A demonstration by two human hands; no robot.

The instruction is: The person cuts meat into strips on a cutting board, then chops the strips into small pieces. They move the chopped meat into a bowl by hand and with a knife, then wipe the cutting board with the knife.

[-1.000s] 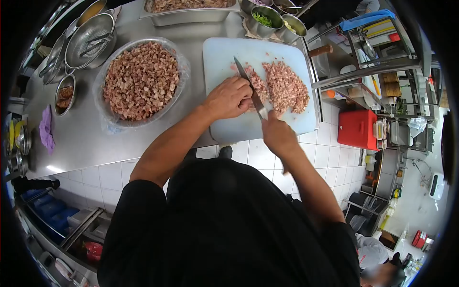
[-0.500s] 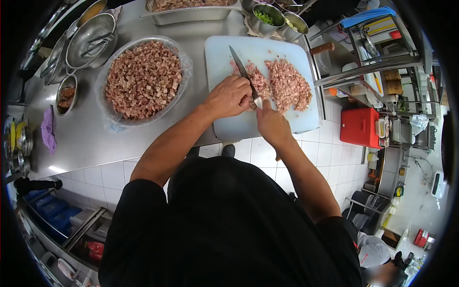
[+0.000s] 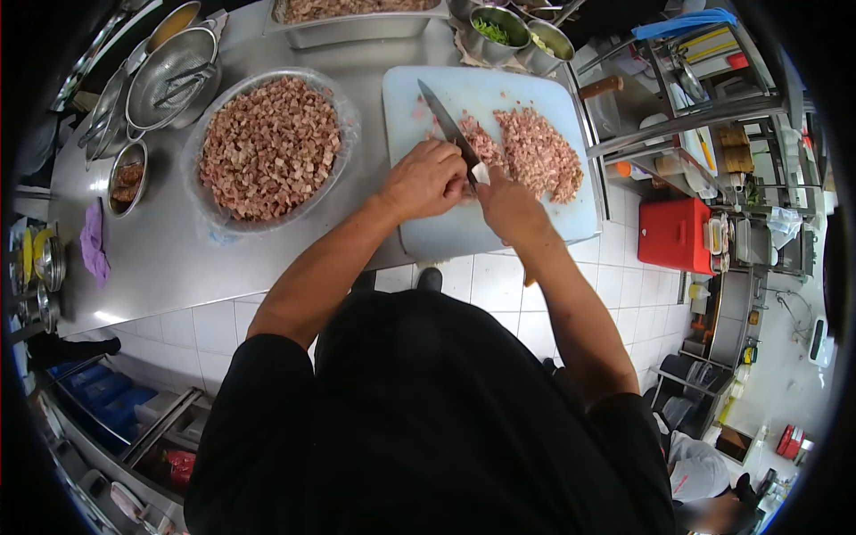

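Slice evenly with knife (image 3: 449,122), clasped in grip of right hand (image 3: 513,205), tip toward 11 o'clock. Tuck left hand (image 3: 426,181), curled beside blade (cannot tell whether pinching anything). Guide cuts clear of chopped meat (image 3: 539,156), on cutting board (image 3: 404,102), 1 o'clock from right hand.

One head-worn camera looked forward and steeply down over the person's black shirt (image 3: 428,419), fairly near the desk (image 3: 160,259), which spanned the frame's upper left and upper middle.
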